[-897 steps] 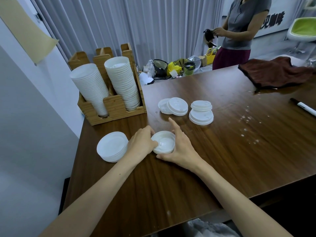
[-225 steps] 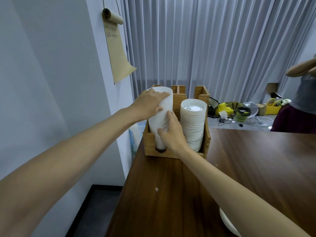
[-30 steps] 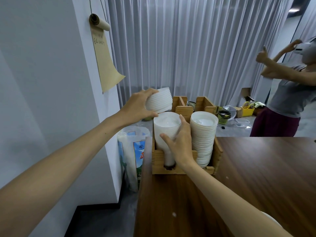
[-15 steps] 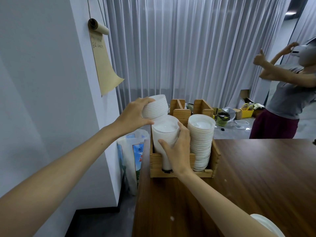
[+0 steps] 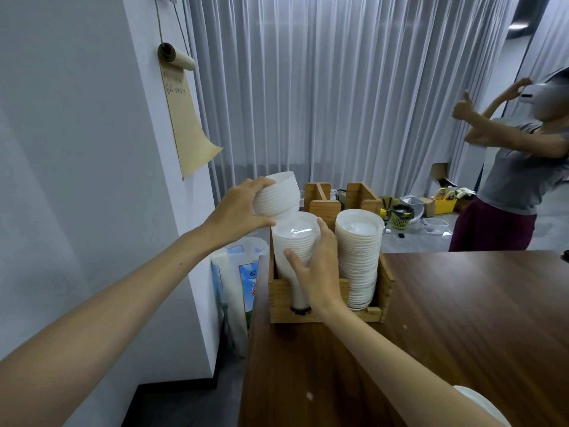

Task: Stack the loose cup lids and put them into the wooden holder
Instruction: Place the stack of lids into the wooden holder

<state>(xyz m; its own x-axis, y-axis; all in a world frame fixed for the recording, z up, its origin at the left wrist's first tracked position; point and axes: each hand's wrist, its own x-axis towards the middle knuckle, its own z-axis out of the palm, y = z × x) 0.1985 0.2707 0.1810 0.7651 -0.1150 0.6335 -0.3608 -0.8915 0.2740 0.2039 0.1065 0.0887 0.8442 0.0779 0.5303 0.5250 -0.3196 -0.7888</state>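
A wooden holder (image 5: 323,314) stands at the table's far left corner with two white lid stacks in it. My left hand (image 5: 238,211) grips a short tilted stack of lids (image 5: 278,195), its lower edge resting on top of the left stack (image 5: 294,241). My right hand (image 5: 317,268) wraps around the front of that left stack. The right stack (image 5: 358,257) stands untouched beside it. Part of another white lid pile (image 5: 480,405) shows at the bottom right, behind my forearm.
The brown wooden table (image 5: 446,334) ends just left of the holder, with a white wall (image 5: 77,180) and a printed bag (image 5: 237,291) on the floor beyond. A person (image 5: 511,183) stands at the far right. Bins and clutter lie on the floor behind.
My left hand has lowered the short lid stack from above until it meets the top of the left stack. My right hand stays on that stack.
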